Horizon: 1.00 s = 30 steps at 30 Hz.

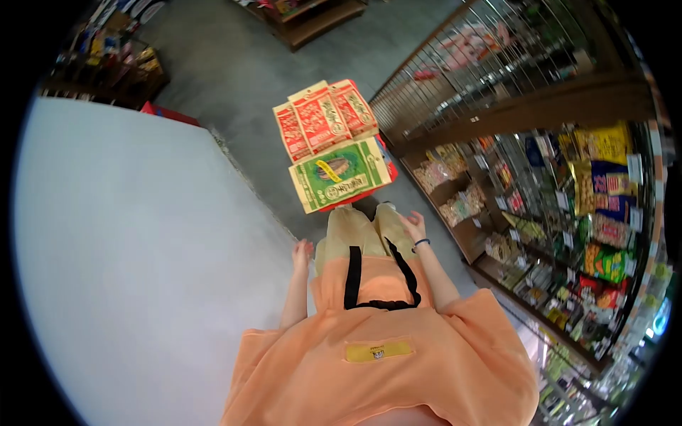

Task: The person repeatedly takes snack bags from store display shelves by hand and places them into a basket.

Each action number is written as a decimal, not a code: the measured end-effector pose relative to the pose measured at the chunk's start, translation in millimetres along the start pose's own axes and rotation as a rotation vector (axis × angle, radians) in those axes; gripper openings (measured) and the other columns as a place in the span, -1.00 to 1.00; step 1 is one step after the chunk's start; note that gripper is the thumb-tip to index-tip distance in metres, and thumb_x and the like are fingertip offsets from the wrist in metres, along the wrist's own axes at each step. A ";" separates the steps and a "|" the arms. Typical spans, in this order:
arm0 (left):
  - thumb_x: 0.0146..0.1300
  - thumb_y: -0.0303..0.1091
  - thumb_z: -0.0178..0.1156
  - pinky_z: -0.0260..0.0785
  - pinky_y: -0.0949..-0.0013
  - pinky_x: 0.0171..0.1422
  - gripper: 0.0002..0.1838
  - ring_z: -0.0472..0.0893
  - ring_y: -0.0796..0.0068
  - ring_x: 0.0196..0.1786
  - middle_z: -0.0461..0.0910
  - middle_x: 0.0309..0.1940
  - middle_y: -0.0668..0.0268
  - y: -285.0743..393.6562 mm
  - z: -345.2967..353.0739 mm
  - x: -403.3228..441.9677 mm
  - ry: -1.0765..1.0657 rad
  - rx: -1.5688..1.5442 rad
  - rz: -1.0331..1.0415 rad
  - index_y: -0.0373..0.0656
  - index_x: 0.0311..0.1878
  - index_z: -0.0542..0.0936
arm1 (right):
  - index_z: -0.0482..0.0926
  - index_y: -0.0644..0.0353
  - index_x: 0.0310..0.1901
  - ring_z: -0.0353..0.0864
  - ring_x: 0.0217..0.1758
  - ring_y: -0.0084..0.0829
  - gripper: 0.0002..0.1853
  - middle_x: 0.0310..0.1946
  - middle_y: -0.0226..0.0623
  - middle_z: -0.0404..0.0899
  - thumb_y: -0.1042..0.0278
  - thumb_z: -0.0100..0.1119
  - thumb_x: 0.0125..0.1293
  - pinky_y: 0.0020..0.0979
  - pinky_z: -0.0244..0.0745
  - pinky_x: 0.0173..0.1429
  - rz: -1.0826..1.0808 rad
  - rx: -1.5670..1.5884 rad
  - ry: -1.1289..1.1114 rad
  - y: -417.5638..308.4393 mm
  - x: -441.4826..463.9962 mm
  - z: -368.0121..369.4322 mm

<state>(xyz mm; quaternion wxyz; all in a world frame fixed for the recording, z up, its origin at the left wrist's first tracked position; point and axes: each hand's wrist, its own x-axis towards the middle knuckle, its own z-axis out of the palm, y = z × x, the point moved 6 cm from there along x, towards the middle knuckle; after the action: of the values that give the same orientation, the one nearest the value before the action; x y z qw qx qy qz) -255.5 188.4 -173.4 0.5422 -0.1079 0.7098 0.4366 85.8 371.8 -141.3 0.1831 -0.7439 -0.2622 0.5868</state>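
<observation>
My left hand [302,252] hangs at my side beside the white wall-like surface, its fingers loosely bent and nothing seen in them. On the other side, my right hand [413,226] hangs next to my thigh with fingers apart and holding nothing; a dark band circles its wrist. In front of my legs is a stack of packages on something red, whose support is mostly hidden. A green flat package [339,174] lies nearest to me. Behind it are several red-and-cream packages [321,117]. Neither hand touches them.
Wooden shelves [455,234] with bagged snacks [607,177] run along the right, topped by a wire rack [426,78]. A large white surface [142,263] fills the left. Display stands [312,25] are farther off on the grey floor [220,60].
</observation>
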 end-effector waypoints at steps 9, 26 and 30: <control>0.04 -0.26 0.08 0.36 0.36 -0.23 -0.68 0.50 0.43 -0.31 0.49 -0.30 0.24 -122.4 -82.4 22.7 -0.173 0.712 -0.321 -0.15 -0.15 0.32 | 0.40 0.13 -0.18 0.42 -0.21 -0.31 -0.49 -0.23 -0.23 0.40 0.25 0.38 -0.23 -0.35 0.38 -0.16 0.309 -0.148 0.312 171.7 -61.7 -115.5; 0.05 -0.21 0.07 0.32 0.43 -0.24 -0.73 0.48 0.52 -0.23 0.51 -0.30 0.34 -187.5 194.1 -113.7 -0.633 1.063 0.168 -0.12 -0.19 0.45 | 0.37 0.06 -0.07 0.45 -0.55 -0.45 -0.55 -0.52 -0.27 0.49 0.43 0.19 -0.09 -0.43 0.34 -0.54 0.338 0.813 0.596 452.5 -187.9 -234.4; 0.09 -0.26 0.04 0.30 0.46 -0.15 -0.72 0.47 0.54 -0.18 0.51 -0.29 0.32 -268.6 230.7 -235.7 -1.456 1.765 0.443 -0.14 -0.13 0.43 | 0.33 0.07 -0.15 0.39 -0.64 -0.48 -0.60 -0.60 -0.29 0.44 0.52 0.15 -0.09 -0.46 0.23 -0.67 0.497 1.161 0.728 563.1 -233.1 -222.6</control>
<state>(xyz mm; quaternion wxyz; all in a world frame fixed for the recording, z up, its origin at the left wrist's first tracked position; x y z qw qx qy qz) 160.3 122.9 -112.0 0.6202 0.7094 0.2914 -0.1651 359.6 -209.3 -232.5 0.4850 -0.7126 0.3457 0.3707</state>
